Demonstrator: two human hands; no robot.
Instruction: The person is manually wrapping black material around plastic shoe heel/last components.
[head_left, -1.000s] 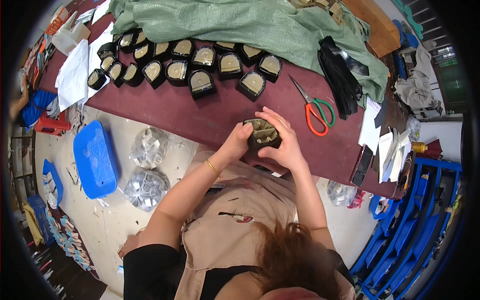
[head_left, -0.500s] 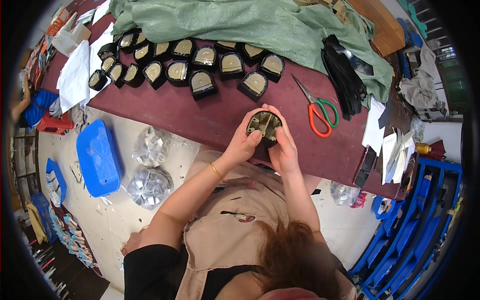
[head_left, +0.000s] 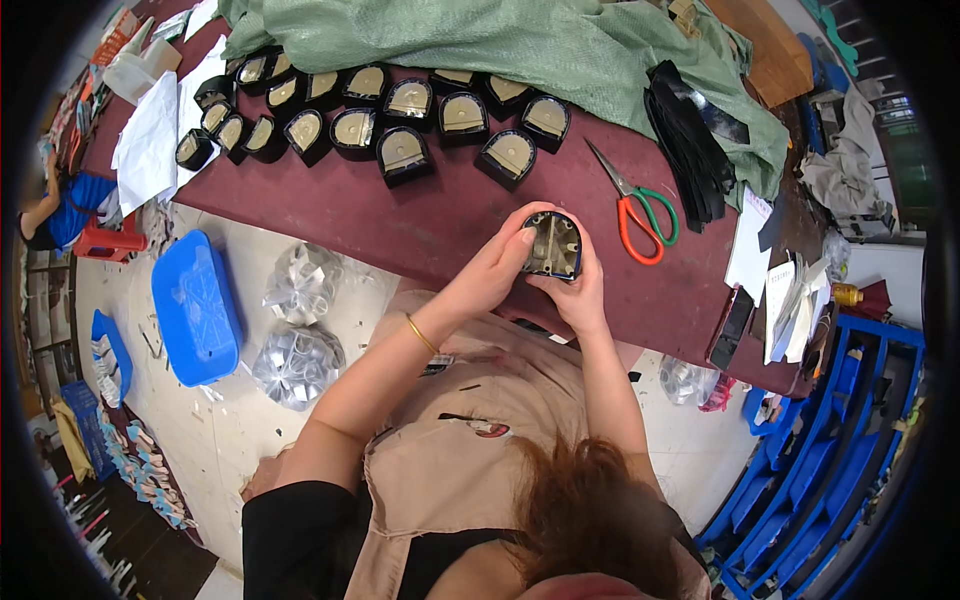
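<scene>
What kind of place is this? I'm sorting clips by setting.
Probably a small craft workshop: rows of black D-shaped cases with cream lining on a maroon worktable, red-and-green-handled scissors, and clear bags of parts on the floor.

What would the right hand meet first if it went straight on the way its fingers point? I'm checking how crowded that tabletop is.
The right hand, holding a shell piece with the left hand, points up-table. Probably bare maroon table, then the nearest black-rimmed piece; depth is uncertain.

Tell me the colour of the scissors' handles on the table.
The scissors have one green and one orange-red handle loop, seen in the head view, right of the hands.
</scene>
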